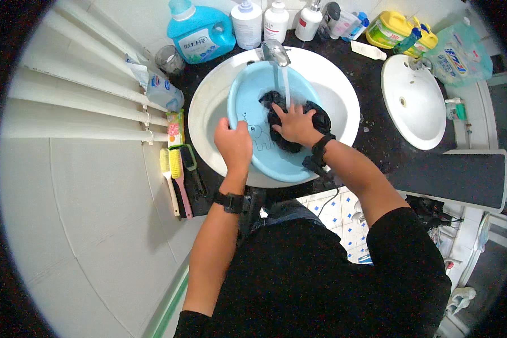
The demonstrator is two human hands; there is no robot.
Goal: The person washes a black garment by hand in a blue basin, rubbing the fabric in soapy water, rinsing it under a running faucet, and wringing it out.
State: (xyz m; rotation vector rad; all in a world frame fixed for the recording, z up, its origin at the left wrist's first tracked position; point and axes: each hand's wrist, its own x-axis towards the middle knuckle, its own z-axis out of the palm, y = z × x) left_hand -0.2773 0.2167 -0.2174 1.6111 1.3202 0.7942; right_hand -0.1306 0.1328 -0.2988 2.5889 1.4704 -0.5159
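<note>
Black shirt [304, 276] nearest. Left hand [235, 145] closed on left rim of blue basin [241, 100]; right hand [297, 125] spread wide on black cloth [319, 119] inside, under running faucet [275, 53]. Slipping left grip could tilt basin; splashes could soak right wristband [321, 147].

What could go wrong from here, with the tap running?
Water from the faucet could overfill the blue basin if left running. The black wristband sits close above the basin's edge and might get splashed. If the left hand slips off the rim, the basin might shift as the right hand presses the black cloth.
</note>
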